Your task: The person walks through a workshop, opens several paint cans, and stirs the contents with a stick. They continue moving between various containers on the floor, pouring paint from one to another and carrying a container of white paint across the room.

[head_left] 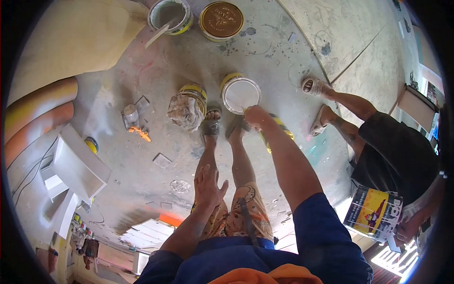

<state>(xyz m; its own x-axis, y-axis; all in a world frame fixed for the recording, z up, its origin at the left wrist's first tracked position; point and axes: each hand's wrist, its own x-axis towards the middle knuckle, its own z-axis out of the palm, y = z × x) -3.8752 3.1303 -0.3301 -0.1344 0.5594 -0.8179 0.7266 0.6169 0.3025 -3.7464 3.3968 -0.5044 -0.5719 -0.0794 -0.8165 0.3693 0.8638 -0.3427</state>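
My right hand [255,117] is closed at the near rim of an open can of white paint [241,94]. Its fingers wrap round something thin that dips toward the paint; I cannot make out what it is. Above my knee hovers my left hand [209,187], fingers spread, holding nothing. Just left of the paint can stands another can [198,94] with a crumpled, stained rag [184,112] draped over its top. A yellow-and-black can [282,127] is partly hidden behind my right forearm.
Farther off are an open can with a stick [158,35] and a brown-lidded can [221,20]. A metal-cupped spray gun [130,116] lies left, near a white box [80,163]. At right, another person [392,146] holds a labelled can [374,213].
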